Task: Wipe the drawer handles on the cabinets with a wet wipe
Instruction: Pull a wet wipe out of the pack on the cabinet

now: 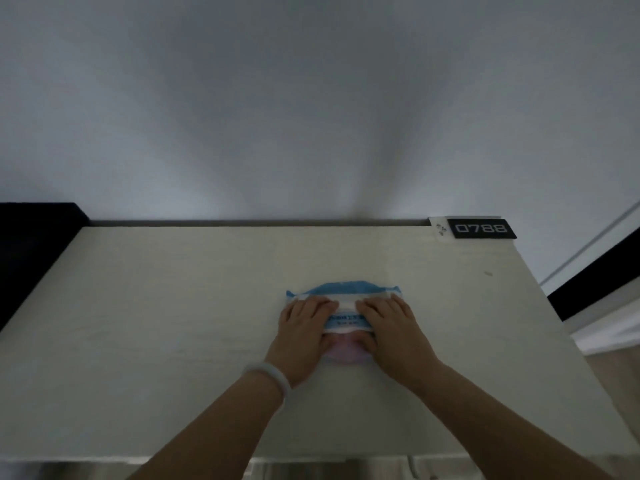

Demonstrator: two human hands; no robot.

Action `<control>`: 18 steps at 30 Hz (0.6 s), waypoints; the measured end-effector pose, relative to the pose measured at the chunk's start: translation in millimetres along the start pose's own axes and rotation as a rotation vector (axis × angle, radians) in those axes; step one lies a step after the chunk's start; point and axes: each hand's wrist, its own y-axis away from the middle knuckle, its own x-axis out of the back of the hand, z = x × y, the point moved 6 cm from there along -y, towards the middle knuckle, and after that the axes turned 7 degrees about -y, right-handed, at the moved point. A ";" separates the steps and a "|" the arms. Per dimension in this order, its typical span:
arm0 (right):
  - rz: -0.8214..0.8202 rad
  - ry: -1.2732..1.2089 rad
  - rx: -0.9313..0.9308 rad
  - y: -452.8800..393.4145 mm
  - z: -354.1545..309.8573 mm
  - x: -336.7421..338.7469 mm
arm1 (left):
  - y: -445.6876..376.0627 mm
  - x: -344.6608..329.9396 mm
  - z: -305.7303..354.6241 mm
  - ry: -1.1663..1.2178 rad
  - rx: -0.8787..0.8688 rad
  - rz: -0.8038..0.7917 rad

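A pale cabinet top (173, 323) fills the lower half of the head view, dimly lit, with a plain grey-white wall (311, 116) behind it.

Nearest, two bare forearms come in from the bottom edge; a pale bangle (273, 377) sits on the left wrist. Both hands lie side by side on a soft pack of wipes (346, 322) in the middle of the top. The left hand (303, 329) covers the pack's left end, the right hand (389, 327) its right end, fingers laid over the white and blue wrapper and thumbs tucked toward the pinkish near edge. The fingers bend over the pack, but whether they pinch the flap or only press down cannot be told in this light.

Beyond the hands the pack's blue far edge shows. At the far right corner lies a black tag (482, 228) reading 0788, with a small white label (440, 230) just beside it. A dark block (34, 244) stands to the far left.

No wipe is out yet, and no drawer handle is in view; they are presumably on the cabinet front below the near edge. Likely risks from here: the soft pack may slide or lift when a wipe is pulled if one hand does not hold it down, several wipes may come out together, or the flap may tear in poor light.
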 end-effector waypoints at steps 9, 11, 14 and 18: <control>0.013 -0.187 -0.102 0.5 1.4 1.0 | 3.9 0.5 -6.9 0.109 0.075 -0.135; 0.010 -0.190 -0.115 0.1 1.9 -0.1 | 5.3 -0.8 -9.1 0.141 0.099 -0.155; 0.026 -0.193 -0.147 -5.1 2.0 -1.1 | 9.8 -2.5 -10.9 0.177 0.100 -0.159; 0.007 -0.198 -0.173 -24.1 -5.4 15.0 | 13.7 -0.8 -10.0 0.300 0.130 -0.154</control>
